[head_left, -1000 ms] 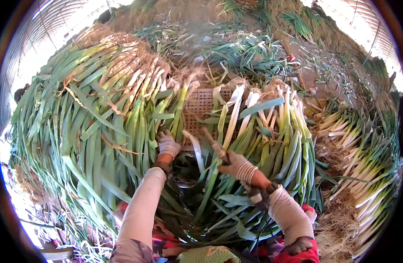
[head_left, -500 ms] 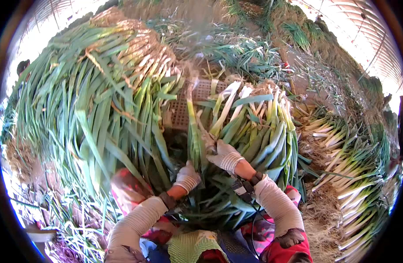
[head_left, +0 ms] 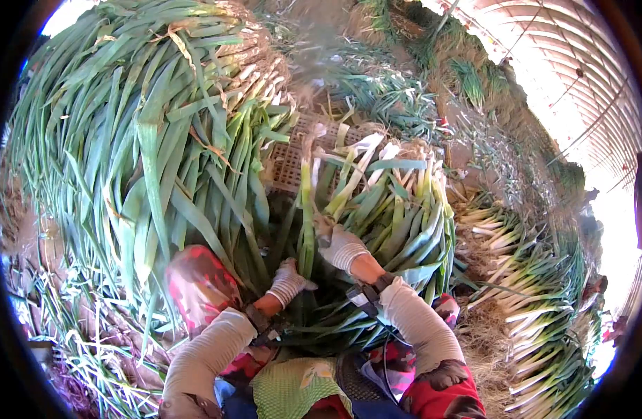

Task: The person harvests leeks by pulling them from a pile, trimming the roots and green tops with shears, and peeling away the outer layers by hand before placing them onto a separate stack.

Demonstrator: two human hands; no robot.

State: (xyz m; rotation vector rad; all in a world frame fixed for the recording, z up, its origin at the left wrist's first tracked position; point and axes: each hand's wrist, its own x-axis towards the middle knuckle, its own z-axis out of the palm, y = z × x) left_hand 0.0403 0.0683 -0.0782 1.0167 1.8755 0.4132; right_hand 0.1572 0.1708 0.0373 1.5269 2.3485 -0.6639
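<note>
Two leek heaps flank tan lattice crate (head_left: 287, 162), largest heap (head_left: 132, 140) at left, smaller bundle (head_left: 397, 209) lying across crate. Right hand (head_left: 337, 244), gloved, closed round single leek (head_left: 307, 216) standing upright between heaps. Left hand (head_left: 289, 281), gloved, curled at same leek's lower leaves.

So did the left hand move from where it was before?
Yes. The left hand has come down, away from the lattice crate and toward the person's body, and now grips the lower leaves of a leek.
</note>
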